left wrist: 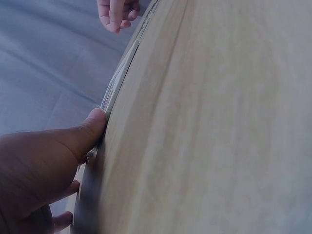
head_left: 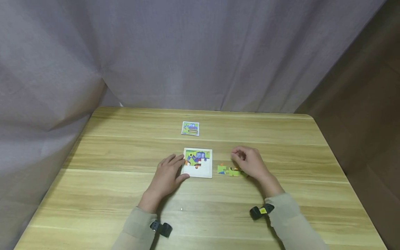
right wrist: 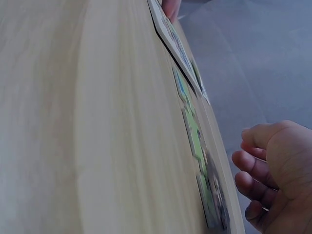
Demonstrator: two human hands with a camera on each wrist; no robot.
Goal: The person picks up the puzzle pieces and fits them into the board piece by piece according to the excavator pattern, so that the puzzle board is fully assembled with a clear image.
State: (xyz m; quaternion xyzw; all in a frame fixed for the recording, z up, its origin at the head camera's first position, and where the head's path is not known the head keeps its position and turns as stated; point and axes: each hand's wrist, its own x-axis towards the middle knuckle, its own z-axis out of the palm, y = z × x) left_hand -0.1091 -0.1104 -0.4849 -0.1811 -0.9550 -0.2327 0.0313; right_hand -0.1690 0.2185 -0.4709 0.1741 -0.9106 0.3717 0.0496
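Note:
A white-framed puzzle board [head_left: 203,172] lies on the table, its upper part filled with pieces of a blue digger on green. My left hand [head_left: 166,174] rests at the board's left side, the index finger at the left edge and the thumb [left wrist: 96,117] touching near the lower corner. To the right of the board lies a row of loose green puzzle pieces [head_left: 222,169]. Above the right end of that row hovers my right hand [head_left: 251,162]. Its fingers [right wrist: 253,163] are loosely bent, and nothing shows between them in the right wrist view.
A small picture card [head_left: 190,128] showing the same digger lies behind the board. The wooden table [head_left: 200,215] bears a tiny pale speck near the front. Grey curtains [head_left: 175,59] hang behind and beside it.

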